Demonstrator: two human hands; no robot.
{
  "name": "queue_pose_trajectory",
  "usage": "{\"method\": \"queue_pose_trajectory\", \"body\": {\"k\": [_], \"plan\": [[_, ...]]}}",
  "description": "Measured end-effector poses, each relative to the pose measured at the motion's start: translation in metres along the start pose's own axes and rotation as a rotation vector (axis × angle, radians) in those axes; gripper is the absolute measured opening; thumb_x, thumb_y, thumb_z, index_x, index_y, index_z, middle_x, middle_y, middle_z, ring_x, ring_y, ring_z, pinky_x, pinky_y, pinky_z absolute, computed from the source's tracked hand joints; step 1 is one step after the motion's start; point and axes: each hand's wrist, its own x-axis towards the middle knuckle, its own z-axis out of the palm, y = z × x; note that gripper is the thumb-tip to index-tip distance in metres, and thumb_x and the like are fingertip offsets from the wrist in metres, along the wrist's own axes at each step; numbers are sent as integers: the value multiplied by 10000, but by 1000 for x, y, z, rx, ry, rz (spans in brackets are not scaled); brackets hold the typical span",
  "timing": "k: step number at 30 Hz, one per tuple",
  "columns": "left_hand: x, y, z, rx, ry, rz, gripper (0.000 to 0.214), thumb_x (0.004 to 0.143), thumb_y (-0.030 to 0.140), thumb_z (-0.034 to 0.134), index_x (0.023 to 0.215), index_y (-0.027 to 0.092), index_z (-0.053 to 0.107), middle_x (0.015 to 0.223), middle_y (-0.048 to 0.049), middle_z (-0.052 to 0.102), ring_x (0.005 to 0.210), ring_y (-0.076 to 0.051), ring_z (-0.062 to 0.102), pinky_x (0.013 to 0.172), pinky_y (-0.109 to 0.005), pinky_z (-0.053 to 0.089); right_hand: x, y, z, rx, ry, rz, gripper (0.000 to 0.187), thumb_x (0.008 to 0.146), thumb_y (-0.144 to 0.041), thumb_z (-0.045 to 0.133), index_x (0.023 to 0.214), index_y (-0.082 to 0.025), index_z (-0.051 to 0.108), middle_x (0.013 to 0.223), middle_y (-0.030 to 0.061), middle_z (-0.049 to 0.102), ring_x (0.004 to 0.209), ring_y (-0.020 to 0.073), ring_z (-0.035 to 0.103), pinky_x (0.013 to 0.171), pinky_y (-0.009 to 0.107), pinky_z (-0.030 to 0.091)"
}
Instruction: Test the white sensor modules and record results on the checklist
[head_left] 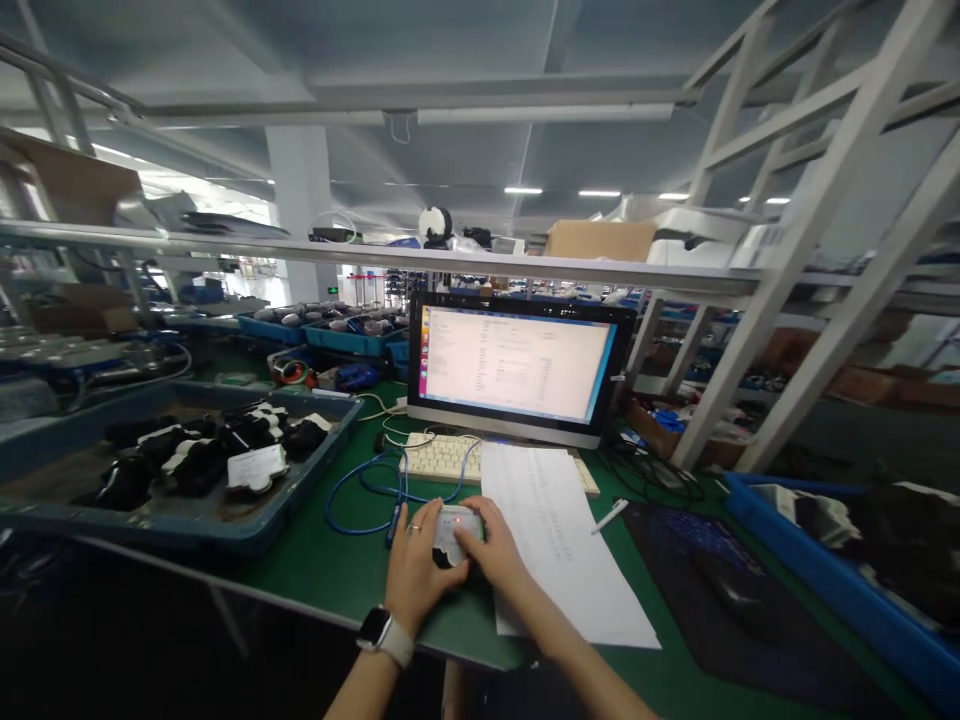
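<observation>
Both my hands close round a small white device (455,528) with tiny red lights, held just above the green table (330,570). My left hand (417,565), with a ring and a smartwatch on its wrist, grips the device's left side. My right hand (491,553) grips its right side, thumb across the top. A blue cable (367,490) loops on the table and ends close to the device. A long white paper sheet (559,540) lies under my right wrist.
A lit monitor (517,365) and a beige keyboard (450,458) stand behind my hands. A blue tray (187,530) of black and white devices sits at left, a blue bin (840,570) at right. A black mouse (739,595) rests on a dark mat (675,540), beside a white pen (611,515).
</observation>
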Motion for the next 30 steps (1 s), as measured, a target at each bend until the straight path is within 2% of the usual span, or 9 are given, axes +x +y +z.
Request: {"method": "queue_pose_trajectory", "body": {"k": [9,15,21,25,30], "plan": [[4,-2,-4,-18,-21,15,660,643,312,722,1229,130,479,1165,-155,634,1116,-316,597,1053,-595,350,5,-1,1,-27,14,-37,261,695,-336,597,914,-196,624,921,53,659,908,230,615,850,401,488],[8,-15,-5,-29,-76,89,768,583,387,810,1234,160,471,1150,-146,642,1109,-334,602,1036,-635,360,2,0,5,-11,59,-38,237,702,-331,600,896,-200,638,898,44,666,889,227,620,834,390,499],[6,-18,0,-16,-106,85,897,524,518,824,1269,175,461,1150,-150,641,1103,-356,597,1031,-669,356,-2,7,5,11,68,5,277,717,-383,617,939,-220,646,967,67,670,951,262,620,860,431,500],[-1,-19,4,-34,-106,71,989,509,583,809,1317,170,415,1190,-174,620,1117,-369,586,1025,-680,359,-4,16,5,-11,68,28,292,727,-425,632,954,-244,654,989,62,671,963,260,623,856,417,513],[-7,-15,0,-67,-113,56,989,571,545,796,1370,194,332,1243,-164,592,1163,-346,559,1057,-651,338,-8,17,3,-38,33,46,290,751,-412,629,985,-242,648,1024,67,658,999,251,605,883,402,502]]}}
